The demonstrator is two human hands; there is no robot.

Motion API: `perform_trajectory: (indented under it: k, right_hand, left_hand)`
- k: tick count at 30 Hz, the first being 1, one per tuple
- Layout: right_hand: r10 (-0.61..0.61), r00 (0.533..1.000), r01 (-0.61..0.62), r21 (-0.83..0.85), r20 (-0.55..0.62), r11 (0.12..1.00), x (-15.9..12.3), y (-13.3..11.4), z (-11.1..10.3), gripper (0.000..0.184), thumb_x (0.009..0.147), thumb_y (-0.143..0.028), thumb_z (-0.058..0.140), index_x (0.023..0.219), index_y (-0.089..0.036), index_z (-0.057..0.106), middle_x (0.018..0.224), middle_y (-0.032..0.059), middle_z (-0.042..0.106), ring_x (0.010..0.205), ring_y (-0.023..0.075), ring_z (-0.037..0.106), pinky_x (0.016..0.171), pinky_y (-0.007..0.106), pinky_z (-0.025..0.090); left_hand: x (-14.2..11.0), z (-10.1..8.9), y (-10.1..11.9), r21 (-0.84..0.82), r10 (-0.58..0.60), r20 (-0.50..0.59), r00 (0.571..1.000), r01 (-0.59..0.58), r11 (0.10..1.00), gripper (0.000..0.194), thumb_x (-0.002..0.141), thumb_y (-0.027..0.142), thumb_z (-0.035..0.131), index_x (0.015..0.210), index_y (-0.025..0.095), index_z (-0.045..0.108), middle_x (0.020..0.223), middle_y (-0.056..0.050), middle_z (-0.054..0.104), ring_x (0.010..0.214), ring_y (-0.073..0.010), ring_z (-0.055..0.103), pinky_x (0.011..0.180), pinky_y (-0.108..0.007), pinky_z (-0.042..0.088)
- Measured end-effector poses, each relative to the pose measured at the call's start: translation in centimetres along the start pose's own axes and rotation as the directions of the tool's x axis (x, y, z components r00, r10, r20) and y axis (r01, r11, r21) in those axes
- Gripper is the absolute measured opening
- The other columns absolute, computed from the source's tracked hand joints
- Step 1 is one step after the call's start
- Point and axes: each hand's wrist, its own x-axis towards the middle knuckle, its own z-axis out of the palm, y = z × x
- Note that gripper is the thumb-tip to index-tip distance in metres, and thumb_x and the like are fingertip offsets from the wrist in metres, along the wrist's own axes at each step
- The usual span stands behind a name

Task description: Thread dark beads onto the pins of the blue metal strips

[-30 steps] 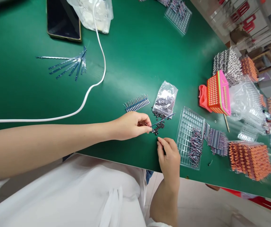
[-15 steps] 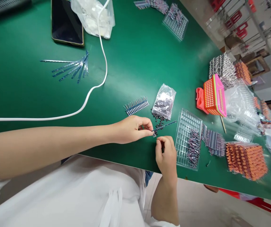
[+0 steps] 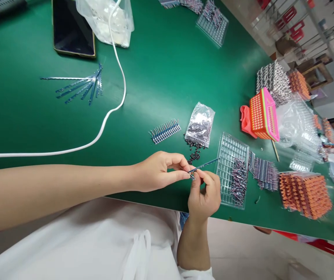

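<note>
My left hand (image 3: 164, 171) pinches a thin dark-blue strip (image 3: 207, 163) between thumb and fingers. The strip slants up to the right, its far end over the clear tray. My right hand (image 3: 204, 194) is closed in a pinch right against the left fingertips, at the strip's near end. Whatever small thing its fingers hold is hidden. Just above the fingers lie small dark beadlike parts (image 3: 194, 155), spilling from a clear plastic bag (image 3: 200, 125). To the left of the bag, a blue strip with wired pieces (image 3: 165, 131) rests on the table.
A clear compartment tray (image 3: 224, 171) with wired parts stands at my right, beside orange stacked pieces (image 3: 305, 194). Behind are a pink and orange basket (image 3: 261, 114) and a second tray (image 3: 213, 29). Fanned blue strips (image 3: 88, 83), a white cable (image 3: 104, 124) and a phone (image 3: 73, 29) lie left.
My right hand has moved up to meet the left fingertips; a gap was between them before. My left hand and strip have shifted slightly down in view, and the whole view has shifted a little.
</note>
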Motion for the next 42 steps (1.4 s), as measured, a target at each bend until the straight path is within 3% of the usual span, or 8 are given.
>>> perform_trajectory:
  k: [7,18,22,29,35,42]
  right_hand:
    - [0.018,0.998,-0.019,-0.005,-0.068,1.0,-0.3,0.11,0.17,0.011,0.089,-0.014,0.068,0.098,-0.021,0.067,0.085,0.0019,0.067,0.077,0.0136,0.065,0.066,0.027,0.054]
    - [-0.062,0.997,0.058,-0.071,-0.049,0.996,-0.49,0.31,0.17,0.009,0.091,-0.013,0.064,0.096,-0.02,0.064,0.087,0.0031,0.068,0.076,0.0128,0.066,0.065,0.026,0.055]
    - [-0.018,0.998,0.016,-0.042,-0.055,0.999,-0.43,0.13,0.23,0.006,0.09,-0.016,0.065,0.094,-0.021,0.065,0.084,0.0018,0.067,0.071,0.0119,0.065,0.061,0.025,0.055]
    - [0.192,0.981,-0.195,0.275,0.04,0.941,-0.45,-0.29,-0.16,0.006,0.089,-0.016,0.063,0.089,-0.021,0.066,0.079,0.0008,0.062,0.064,0.0116,0.059,0.048,0.023,0.046]
    - [0.217,0.973,-0.231,0.353,0.078,0.907,-0.58,-0.11,-0.33,0.01,0.088,-0.012,0.064,0.091,-0.021,0.068,0.08,0.0005,0.061,0.063,0.0112,0.057,0.048,0.022,0.043]
    - [0.2,0.975,-0.221,0.327,0.096,0.919,-0.64,0.04,-0.34,0.008,0.088,-0.015,0.063,0.091,-0.021,0.067,0.078,0.0004,0.061,0.065,0.0121,0.058,0.05,0.023,0.044]
  left_hand:
    - [-0.22,-0.06,-0.16,0.023,0.061,0.014,0.998,-0.062,0.998,0.012,0.092,0.024,0.062,0.096,0.015,0.068,0.107,-0.007,0.077,0.105,-0.0165,0.071,0.095,-0.025,0.054]
    - [-0.33,0.09,-0.37,0.127,0.154,0.035,0.988,-0.157,0.979,0.01,0.093,0.022,0.06,0.097,0.017,0.067,0.118,-0.008,0.076,0.115,-0.0179,0.069,0.102,-0.026,0.052]
    - [-0.23,0.05,-0.16,0.113,0.107,0.03,0.994,-0.109,0.988,0.012,0.092,0.024,0.06,0.097,0.016,0.068,0.111,-0.008,0.077,0.108,-0.0182,0.071,0.096,-0.028,0.054]
    - [0.09,-0.06,0.05,-0.018,-0.061,-0.049,0.997,0.061,0.998,0.017,0.089,0.034,0.063,0.089,0.017,0.065,0.093,-0.005,0.075,0.089,-0.0177,0.071,0.081,-0.029,0.055]
    - [0.15,-0.31,0.23,0.113,-0.029,-0.05,0.998,0.035,0.993,0.019,0.088,0.035,0.064,0.086,0.017,0.067,0.08,-0.001,0.071,0.076,-0.0139,0.064,0.07,-0.024,0.05]
    - [0.14,-0.36,0.24,0.189,-0.02,-0.051,0.998,0.029,0.982,0.021,0.089,0.035,0.062,0.086,0.016,0.068,0.08,-0.002,0.071,0.074,-0.0137,0.063,0.068,-0.023,0.047]
